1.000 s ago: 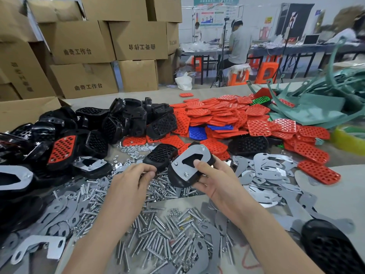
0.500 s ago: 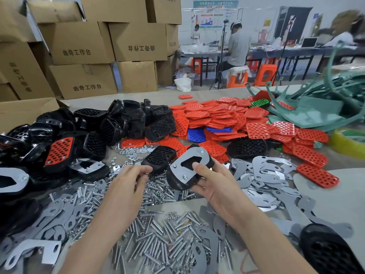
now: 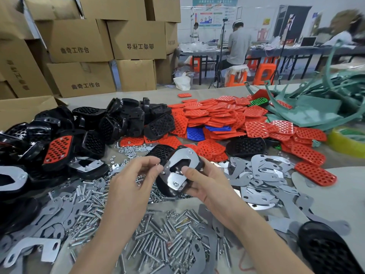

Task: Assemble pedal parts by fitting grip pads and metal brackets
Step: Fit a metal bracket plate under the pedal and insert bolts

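I am cupping the black plastic pedal body (image 3: pixel 167 189) over the loose silver screws (image 3: pixel 158 244) in my right hand (image 3: pixel 209 186), fingers curling under it and thumb pressing its flat silver metal bracket (image 3: pixel 178 162) down. My left hand (image 3: pixel 132 182) is pinching what looks like a small nut (image 3: pixel 157 164) beside the bracket's edge. I am judging the bracket should be sitting flush before threading. The stacked brown cardboard boxes (image 3: pixel 138 40) behind are standing closed, hiding their contents.

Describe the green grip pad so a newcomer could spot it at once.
Find the big heap of red grip pads in the middle of the table. At its far right edge, beside the pale teal scraps, lies one perforated pad. It alone is bright green among red ones.
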A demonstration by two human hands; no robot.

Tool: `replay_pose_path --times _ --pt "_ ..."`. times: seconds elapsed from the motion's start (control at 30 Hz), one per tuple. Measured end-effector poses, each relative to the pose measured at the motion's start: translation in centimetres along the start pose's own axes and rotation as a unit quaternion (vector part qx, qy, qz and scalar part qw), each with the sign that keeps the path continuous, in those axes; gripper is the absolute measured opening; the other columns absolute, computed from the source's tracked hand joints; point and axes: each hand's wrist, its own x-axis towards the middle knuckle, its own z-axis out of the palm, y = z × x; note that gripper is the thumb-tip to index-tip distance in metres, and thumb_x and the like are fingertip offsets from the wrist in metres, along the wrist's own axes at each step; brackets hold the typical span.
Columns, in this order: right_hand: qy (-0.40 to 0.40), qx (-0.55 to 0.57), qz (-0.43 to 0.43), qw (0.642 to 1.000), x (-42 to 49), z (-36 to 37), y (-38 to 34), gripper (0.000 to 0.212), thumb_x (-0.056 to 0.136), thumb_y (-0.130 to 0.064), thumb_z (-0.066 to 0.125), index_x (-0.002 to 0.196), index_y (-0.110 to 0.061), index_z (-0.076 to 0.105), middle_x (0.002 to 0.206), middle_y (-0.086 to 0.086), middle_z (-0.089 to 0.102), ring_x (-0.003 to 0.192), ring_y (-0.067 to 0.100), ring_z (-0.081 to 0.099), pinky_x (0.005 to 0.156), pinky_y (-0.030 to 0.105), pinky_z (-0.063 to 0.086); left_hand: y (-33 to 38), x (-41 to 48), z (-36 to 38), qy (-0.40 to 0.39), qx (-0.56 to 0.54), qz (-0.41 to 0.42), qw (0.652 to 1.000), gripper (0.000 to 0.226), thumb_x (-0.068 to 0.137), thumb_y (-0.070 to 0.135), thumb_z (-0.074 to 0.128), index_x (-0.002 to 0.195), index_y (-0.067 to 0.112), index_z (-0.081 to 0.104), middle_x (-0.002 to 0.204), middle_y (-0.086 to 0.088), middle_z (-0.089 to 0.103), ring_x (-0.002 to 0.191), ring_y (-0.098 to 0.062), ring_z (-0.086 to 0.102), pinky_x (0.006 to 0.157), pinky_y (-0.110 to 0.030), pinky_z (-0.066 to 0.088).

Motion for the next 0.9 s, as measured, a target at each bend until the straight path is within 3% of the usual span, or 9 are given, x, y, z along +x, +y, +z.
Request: replay_pose_path --times 0.2,0.33,0.5,0.63,0.77,0.9 --pt "-0.016 -0.042 -0.01 0.999 -0.3 0.9 0.8 0.031 0.088 -0.022 0.074 0.119 -0.023 0.071 0.12 0.008 0.076 0.113 0.03 0.072 0.096 0.047 0.06 0.9 -0.5 0.6 0.013 0.024 0.057 0.998 0.007 0.091 0.028 0.069 0.097 0.03 0.067 0.102 0.021 0.059 0.1 0.004 0.056 0.084 -0.003 0.037" --pt "-0.018 -0.093 -0.004 0.995 -0.6 1.3 0.9 0.028 0.09 -0.029 0.073 0.118 -0.032 0.072 0.12 0.001 0.076 0.115 0.023 0.072 0.101 0.05 0.056 1.0 -0.5 0.8 0.024 0.012 0.058 0.998 0.008 0.09 0.033 0.069 0.096 0.028 0.068 0.103 0.017 0.058 0.105 -0.002 0.054 0.087 -0.005 0.036" --pt "-0.032 -0.056 -0.014 0.998 -0.8 1.9 0.8 0.023 0.1 -0.008 0.067 0.123 -0.013 0.068 0.112 0.012 0.077 0.107 0.028 0.075 0.09 0.04 0.062 1.2 -0.6 1.2 0.043 -0.012 0.074 0.996 0.01 0.091 0.041 0.07 0.094 0.032 0.067 0.107 0.017 0.055 0.11 -0.008 0.054 0.088 -0.006 0.037" --pt "-0.04 -0.088 -0.02 0.995 -1.1 2.3 1.1 0.026 0.095 -0.012 0.069 0.12 -0.016 0.064 0.106 0.005 0.079 0.103 0.024 0.076 0.091 0.036 0.061 1.1 -0.5 1.3 0.045 -0.032 0.071 0.996 0.006 0.088 0.039 0.068 0.092 0.037 0.064 0.108 0.021 0.054 0.112 -0.012 0.056 0.09 -0.008 0.038" --pt "-0.035 -0.128 -0.028 0.991 -1.1 2.5 1.4 0.023 0.097 -0.013 0.067 0.119 -0.017 0.063 0.113 0.012 0.075 0.11 0.027 0.073 0.101 0.051 0.057 1.1 -0.5 1.4 0.039 -0.029 0.068 0.996 0.013 0.086 0.03 0.069 0.095 0.036 0.062 0.107 0.021 0.055 0.111 -0.011 0.056 0.088 -0.008 0.038" --pt "-0.042 -0.133 -0.03 0.99 -1.2 2.6 1.4 0.023 0.1 -0.008 0.065 0.121 -0.018 0.063 0.114 0.013 0.074 0.111 0.026 0.073 0.102 0.053 0.055 1.2 -0.5 1.4 0.05 -0.052 0.048 0.996 0.01 0.086 0.029 0.07 0.088 0.035 0.062 0.105 0.023 0.054 0.109 -0.01 0.057 0.087 -0.007 0.038"
